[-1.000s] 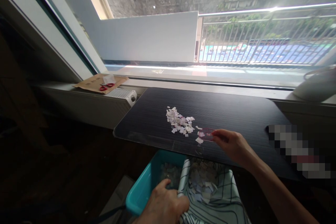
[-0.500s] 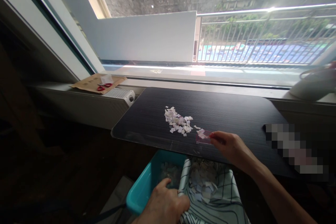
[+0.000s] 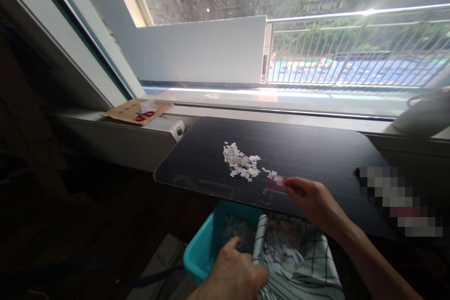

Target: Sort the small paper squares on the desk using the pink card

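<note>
My right hand (image 3: 312, 197) pinches a translucent pink plastic card (image 3: 275, 184) just above or on the dark tabletop. A few paper scraps lie on and beside the card. To its left is a loose pile of small white paper scraps (image 3: 242, 163). Below the table's near edge, my left hand (image 3: 239, 269) is closed around the cloth-covered rim of a bin lined with striped cloth (image 3: 318, 255), its index finger stretched toward a turquoise bin (image 3: 200, 248). Cut paper pieces (image 3: 281, 246) fill part of the lined bin. Small scraps also show inside the turquoise one.
The dark table (image 3: 309, 150) stands against a window sill. On the sill at left lie a brown envelope (image 3: 123, 110) and red-handled scissors (image 3: 145, 116), beside a white radiator (image 3: 165, 125). A white vessel (image 3: 422, 115) stands at the right. A blurred-out object (image 3: 397, 201) is at the table's right edge.
The whole view has shifted slightly. The pink card now lies flatter, with some scraps left just behind its far edge. My left hand and both bins appear a little further right.
</note>
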Available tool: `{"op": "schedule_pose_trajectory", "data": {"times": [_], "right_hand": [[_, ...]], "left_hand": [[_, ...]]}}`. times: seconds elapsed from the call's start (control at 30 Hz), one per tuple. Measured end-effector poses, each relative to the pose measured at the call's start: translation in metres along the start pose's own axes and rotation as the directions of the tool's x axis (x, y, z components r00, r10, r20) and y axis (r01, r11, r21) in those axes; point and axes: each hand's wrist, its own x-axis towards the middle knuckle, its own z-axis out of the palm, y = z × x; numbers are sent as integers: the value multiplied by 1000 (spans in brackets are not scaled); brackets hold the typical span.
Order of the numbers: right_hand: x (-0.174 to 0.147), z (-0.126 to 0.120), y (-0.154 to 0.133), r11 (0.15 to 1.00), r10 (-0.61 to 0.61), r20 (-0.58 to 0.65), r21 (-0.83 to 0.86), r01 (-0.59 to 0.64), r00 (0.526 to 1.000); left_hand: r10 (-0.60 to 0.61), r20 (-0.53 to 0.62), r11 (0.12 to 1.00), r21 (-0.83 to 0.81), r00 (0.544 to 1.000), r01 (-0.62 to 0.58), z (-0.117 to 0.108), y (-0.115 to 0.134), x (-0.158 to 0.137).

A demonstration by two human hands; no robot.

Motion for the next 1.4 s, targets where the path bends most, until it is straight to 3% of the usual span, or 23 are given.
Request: {"op": "schedule_pose_trajectory", "data": {"times": [0.1, 0.3, 0.47, 0.63, 0.8, 1.07, 1.4], "right_hand": [[-3, 4, -6, 995, -25, 68, 101, 18, 997], [0, 10, 1, 988, 23, 66, 153, -33, 998], [-5, 15, 0, 969, -28, 181, 247, -18, 983], [-8, 15, 0, 965, 9, 174, 258, -55, 985], [-10, 15, -2, 961, -40, 226, 274, -24, 973], [19, 25, 3, 978, 7, 31, 210, -14, 1000], [27, 24, -10, 986, -52, 95, 160, 36, 994]], "left_hand": [[42, 32, 998, 47, 999, -44, -9, 7, 5], [83, 10, 995, 52, 997, -83, -20, 15, 14], [74, 3, 996, 44, 997, -74, -23, 19, 16], [61, -12, 998, 10, 998, -61, -25, 21, 12], [74, -32, 997, 20, 997, -74, -24, 19, 13], [53, 10, 997, 48, 999, -53, -23, 12, 7], [-17, 34, 1000, 1, 999, 17, -11, -3, -2]]}}
